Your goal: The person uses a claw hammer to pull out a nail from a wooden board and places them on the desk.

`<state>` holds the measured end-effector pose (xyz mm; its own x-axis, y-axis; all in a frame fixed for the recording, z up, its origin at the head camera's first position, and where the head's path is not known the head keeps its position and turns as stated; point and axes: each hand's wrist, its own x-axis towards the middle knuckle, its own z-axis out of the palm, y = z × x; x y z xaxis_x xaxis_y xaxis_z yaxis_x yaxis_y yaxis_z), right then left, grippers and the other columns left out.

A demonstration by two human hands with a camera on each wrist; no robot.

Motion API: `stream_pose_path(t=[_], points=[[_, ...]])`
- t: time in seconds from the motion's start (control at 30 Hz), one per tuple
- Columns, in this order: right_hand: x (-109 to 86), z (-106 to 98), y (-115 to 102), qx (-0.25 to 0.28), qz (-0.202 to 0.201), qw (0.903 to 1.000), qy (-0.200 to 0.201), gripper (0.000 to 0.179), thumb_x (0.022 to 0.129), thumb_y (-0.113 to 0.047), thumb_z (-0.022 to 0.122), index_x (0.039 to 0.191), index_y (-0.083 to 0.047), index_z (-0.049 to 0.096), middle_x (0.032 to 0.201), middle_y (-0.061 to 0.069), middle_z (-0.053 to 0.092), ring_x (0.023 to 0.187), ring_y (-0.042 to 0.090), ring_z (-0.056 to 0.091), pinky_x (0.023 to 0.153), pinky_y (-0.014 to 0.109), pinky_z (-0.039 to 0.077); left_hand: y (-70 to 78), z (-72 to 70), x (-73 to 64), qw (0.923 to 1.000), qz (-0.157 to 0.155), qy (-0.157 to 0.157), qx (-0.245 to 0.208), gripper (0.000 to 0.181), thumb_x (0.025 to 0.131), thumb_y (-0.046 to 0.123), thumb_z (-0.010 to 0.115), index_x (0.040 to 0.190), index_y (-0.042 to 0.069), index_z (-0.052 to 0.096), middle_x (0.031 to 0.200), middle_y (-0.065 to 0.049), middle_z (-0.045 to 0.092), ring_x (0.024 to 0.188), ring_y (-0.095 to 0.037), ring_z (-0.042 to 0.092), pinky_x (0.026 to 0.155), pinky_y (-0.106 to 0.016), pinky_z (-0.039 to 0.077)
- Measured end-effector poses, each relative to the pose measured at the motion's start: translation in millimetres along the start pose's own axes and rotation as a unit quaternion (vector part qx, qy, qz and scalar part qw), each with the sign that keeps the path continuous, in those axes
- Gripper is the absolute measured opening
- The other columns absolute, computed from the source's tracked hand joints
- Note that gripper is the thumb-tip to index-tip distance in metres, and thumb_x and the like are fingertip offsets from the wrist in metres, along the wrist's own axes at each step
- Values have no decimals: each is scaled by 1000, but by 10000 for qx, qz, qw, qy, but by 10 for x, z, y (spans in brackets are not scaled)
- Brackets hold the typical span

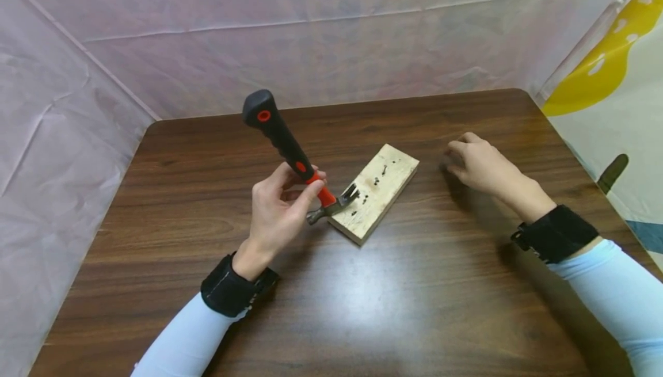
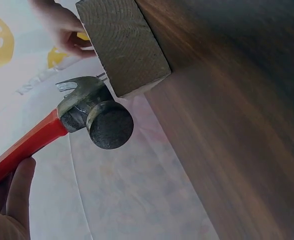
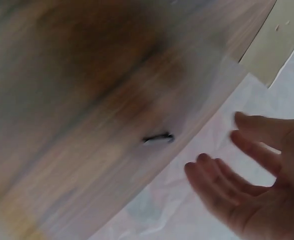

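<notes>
My left hand (image 1: 277, 204) pinches a claw hammer (image 1: 282, 135) low on its red neck, the black grip leaning up and to the left. The hammer's metal head is at the left long edge of a pale wooden block (image 1: 385, 193), its claw over the top face. Several small dark screws or nails and holes dot that face. In the left wrist view, the hammer's round striking face (image 2: 110, 125) shows beside the block's end grain (image 2: 124, 45). My right hand (image 1: 484, 167), fingers loosely bent, holds nothing. Close to it lies a small dark fastener (image 3: 158, 137) on the table.
The brown wood-grain table (image 1: 171, 221) has its back edge against a pale hanging sheet (image 1: 336, 60). Beyond its right edge hangs a white cloth with a yellow shape (image 1: 595, 80). Black straps (image 1: 556, 233) wrap both wrists.
</notes>
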<state>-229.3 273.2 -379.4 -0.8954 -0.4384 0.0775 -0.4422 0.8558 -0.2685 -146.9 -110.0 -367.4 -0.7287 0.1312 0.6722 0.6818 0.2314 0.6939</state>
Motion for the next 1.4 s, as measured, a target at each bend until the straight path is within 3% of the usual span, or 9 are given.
stream_pose_path(t=[0.17, 0.37, 0.53, 0.7, 1.07, 1.4], points=[[66, 65, -152, 252, -795, 9956, 433, 39, 93, 0, 74, 130, 4, 62, 122, 29, 55, 100, 44, 63, 78, 56, 56, 1, -7, 10, 10000, 20, 28, 33, 20, 90, -3, 78, 107, 0, 67, 101, -8, 76, 86, -20, 74, 67, -28, 62], [129, 113, -329, 443, -1271, 9902, 369, 42, 96, -6, 73, 136, 0, 62, 122, 24, 57, 98, 37, 64, 80, 52, 56, 2, -14, 18, 10000, 64, 37, 55, 20, 90, -3, 77, 108, -1, 68, 100, -8, 76, 86, -20, 74, 67, -28, 62], [154, 134, -395, 493, -1395, 9889, 98, 43, 100, -7, 69, 141, -1, 59, 129, 26, 56, 104, 37, 64, 84, 52, 56, -2, -10, 30, 9999, 125, 97, 50, 20, 90, -3, 78, 107, -1, 68, 100, -7, 76, 85, -19, 74, 67, -28, 62], [160, 197, -381, 463, -1590, 9862, 17, 40, 97, -5, 71, 136, 1, 62, 129, 27, 56, 105, 37, 64, 84, 51, 56, 5, 0, 53, 9997, 184, 164, 25, 20, 89, -4, 78, 107, -3, 69, 99, -6, 76, 84, -20, 74, 67, -28, 62], [148, 309, -370, 432, -1772, 9824, 400, 41, 91, 1, 76, 131, 5, 66, 132, 30, 56, 107, 41, 66, 84, 50, 59, -3, -4, 57, 9995, 168, 212, 134, 21, 90, -3, 77, 110, -2, 70, 99, -6, 76, 84, -18, 74, 71, -29, 62], [97, 315, -435, 389, -1789, 9807, 680, 34, 93, -1, 76, 127, 0, 71, 125, 26, 61, 94, 34, 70, 75, 43, 61, -28, -21, 68, 9996, 72, 114, 247, 21, 93, 5, 77, 112, -1, 70, 101, -6, 76, 84, -16, 74, 68, -26, 61]])
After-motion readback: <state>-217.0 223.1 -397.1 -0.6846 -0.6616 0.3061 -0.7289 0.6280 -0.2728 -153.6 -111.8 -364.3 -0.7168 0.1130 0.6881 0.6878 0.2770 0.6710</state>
